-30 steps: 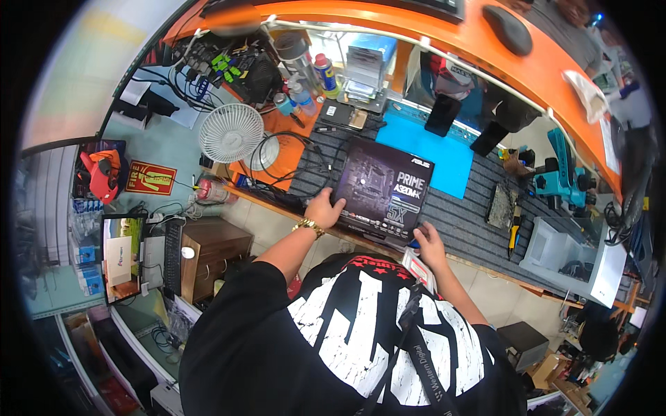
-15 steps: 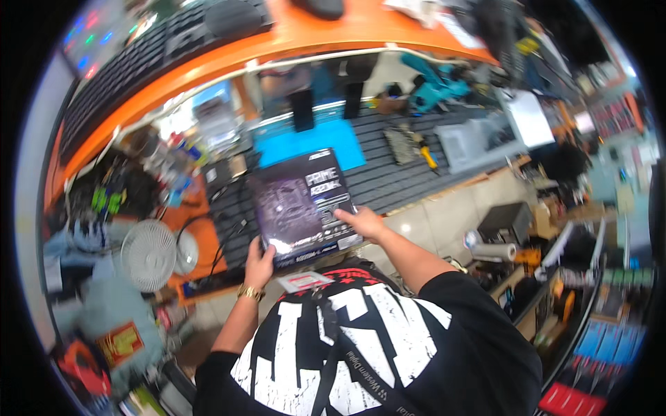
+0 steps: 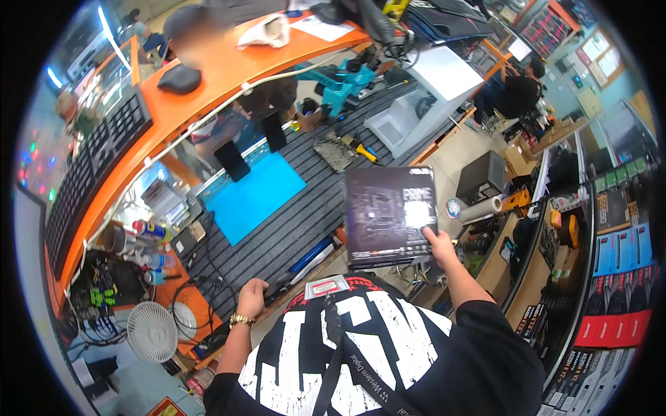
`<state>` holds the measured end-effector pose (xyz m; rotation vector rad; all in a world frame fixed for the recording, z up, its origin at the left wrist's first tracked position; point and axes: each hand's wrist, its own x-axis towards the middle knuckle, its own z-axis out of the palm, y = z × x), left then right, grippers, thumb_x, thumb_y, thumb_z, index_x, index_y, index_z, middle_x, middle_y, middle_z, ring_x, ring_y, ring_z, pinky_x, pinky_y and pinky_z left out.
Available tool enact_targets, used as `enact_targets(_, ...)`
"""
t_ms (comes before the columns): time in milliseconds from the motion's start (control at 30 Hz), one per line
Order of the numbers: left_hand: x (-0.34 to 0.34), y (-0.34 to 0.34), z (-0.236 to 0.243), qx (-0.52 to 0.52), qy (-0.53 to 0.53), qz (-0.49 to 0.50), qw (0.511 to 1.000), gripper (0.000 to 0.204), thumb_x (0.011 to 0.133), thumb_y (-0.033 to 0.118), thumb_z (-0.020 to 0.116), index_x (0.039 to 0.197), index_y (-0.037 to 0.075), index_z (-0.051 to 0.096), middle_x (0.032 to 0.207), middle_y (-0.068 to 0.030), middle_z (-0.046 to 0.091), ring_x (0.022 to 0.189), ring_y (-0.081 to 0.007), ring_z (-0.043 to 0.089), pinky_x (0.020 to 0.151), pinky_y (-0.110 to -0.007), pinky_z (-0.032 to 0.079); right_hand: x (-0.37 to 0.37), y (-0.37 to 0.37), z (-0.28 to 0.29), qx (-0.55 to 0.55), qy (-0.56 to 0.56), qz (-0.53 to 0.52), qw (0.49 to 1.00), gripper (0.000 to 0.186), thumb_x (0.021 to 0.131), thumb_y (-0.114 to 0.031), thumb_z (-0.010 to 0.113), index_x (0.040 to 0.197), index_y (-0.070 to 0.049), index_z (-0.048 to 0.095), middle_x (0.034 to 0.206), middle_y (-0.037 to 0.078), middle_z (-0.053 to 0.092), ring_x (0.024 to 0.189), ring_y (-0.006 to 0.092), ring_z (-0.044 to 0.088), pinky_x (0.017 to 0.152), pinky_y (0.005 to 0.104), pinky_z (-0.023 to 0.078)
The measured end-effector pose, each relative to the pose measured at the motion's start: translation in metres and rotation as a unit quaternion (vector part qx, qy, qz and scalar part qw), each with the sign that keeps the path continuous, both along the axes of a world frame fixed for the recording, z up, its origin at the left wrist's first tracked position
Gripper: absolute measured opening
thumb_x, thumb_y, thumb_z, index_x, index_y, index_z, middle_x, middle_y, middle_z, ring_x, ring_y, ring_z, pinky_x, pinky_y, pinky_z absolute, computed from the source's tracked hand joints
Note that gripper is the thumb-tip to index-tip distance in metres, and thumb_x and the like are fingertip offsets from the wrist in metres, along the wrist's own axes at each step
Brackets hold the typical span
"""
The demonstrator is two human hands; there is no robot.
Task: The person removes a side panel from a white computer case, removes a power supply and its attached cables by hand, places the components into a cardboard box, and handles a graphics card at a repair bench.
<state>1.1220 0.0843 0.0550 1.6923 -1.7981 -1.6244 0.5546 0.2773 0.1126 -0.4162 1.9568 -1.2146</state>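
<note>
Head view: the step in hand looks like carrying the black motherboard box (image 3: 380, 215), which I see to the right of the blue mat (image 3: 257, 197). With only 1 hand on it, the next move probably calls for a firm, steady grip. The right hand (image 3: 442, 249) pinches its right edge, thumb on the front. On the mat's near side, the left hand (image 3: 252, 299) looks loosely curled; whether it grips anything, I can't tell.
</note>
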Motion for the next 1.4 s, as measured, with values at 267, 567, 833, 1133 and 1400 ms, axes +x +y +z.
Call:
enact_targets(267, -0.082, -0.009, 0.036, 0.058, -0.082, -0.126, 0.987, 0.031, 0.102, 0.026, 0.057, 0.104, 0.002, 0.076, 0.082, -0.0177, 0.074, 0.062, -0.025, 0.073, 0.057, -0.042, 0.054, -0.127, 0.116, -0.075, -0.015, -0.04, -0.323, 0.945, 0.067, 0.099, -0.051, 0.072, 0.137, 0.002, 0.059, 0.125, 0.014, 0.071, 0.107, 0.0242, 0.07, 0.096, 0.0426, 0.054)
enact_targets(567, -0.299, -0.042, 0.008, -0.126, -0.067, 0.027, 0.989, 0.033, 0.099, 0.031, 0.07, 0.096, -0.001, 0.075, 0.076, -0.0123, 0.073, 0.073, -0.0192, 0.071, 0.067, -0.035, 0.053, -0.422, 0.066, -0.137, -0.216, -0.074, -0.409, 0.883, 0.083, 0.098, -0.054, 0.071, 0.146, 0.011, 0.049, 0.139, 0.019, 0.063, 0.117, 0.0285, 0.068, 0.101, 0.0413, 0.055)
enact_targets(833, -0.378, 0.01, -0.039, -0.049, -0.213, -0.237, 0.947, 0.036, 0.099, 0.035, 0.066, 0.104, 0.002, 0.077, 0.089, -0.0176, 0.077, 0.083, -0.0311, 0.076, 0.076, -0.042, 0.057, -0.624, -0.08, -0.128, -0.286, -0.063, -0.433, 0.852, 0.064, 0.102, -0.049, 0.069, 0.139, 0.001, 0.055, 0.123, 0.012, 0.071, 0.1, 0.0283, 0.074, 0.084, 0.0437, 0.062)
enact_targets(1133, -0.422, 0.024, 0.028, 0.059, -0.32, -0.081, 0.942, 0.042, 0.095, 0.045, 0.069, 0.102, 0.005, 0.08, 0.093, -0.0178, 0.078, 0.091, -0.0299, 0.076, 0.082, -0.043, 0.057, -0.689, -0.226, -0.109, -0.199, -0.12, -0.352, 0.907, 0.064, 0.101, -0.056, 0.067, 0.13, 0.001, 0.054, 0.109, 0.011, 0.073, 0.087, 0.025, 0.075, 0.063, 0.04, 0.059)
enact_targets(1400, -0.412, 0.068, -0.017, 0.068, -0.297, -0.067, 0.95, 0.046, 0.097, 0.048, 0.067, 0.111, 0.006, 0.078, 0.101, -0.019, 0.078, 0.098, -0.0311, 0.076, 0.087, -0.045, 0.057, -0.717, -0.325, -0.164, -0.266, -0.148, -0.314, 0.899, 0.069, 0.104, -0.054, 0.062, 0.144, 0.0, 0.051, 0.126, 0.015, 0.07, 0.108, 0.033, 0.071, 0.087, 0.0586, 0.057)
